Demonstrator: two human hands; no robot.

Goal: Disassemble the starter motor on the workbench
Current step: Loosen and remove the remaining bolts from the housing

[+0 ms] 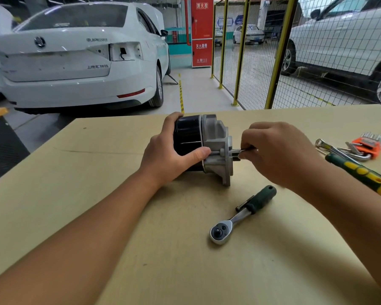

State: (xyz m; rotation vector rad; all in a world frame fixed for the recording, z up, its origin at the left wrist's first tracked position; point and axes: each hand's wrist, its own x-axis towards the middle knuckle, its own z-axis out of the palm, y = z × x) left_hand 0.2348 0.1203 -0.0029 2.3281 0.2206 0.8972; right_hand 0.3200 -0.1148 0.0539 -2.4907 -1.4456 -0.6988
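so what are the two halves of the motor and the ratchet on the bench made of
The motor's black half looks like glossy painted steel, with sharp reflections. Its grey half looks like cast aluminium: matte, with blocky moulded shapes. The ratchet has a shiny chromed metal head and a dark green handle, probably rubber or plastic.

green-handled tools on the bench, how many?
2. A ratchet wrench lies near the middle of the workbench, in front of the starter motor. A green-and-yellow-handled tool lies at the right edge, partly out of frame.
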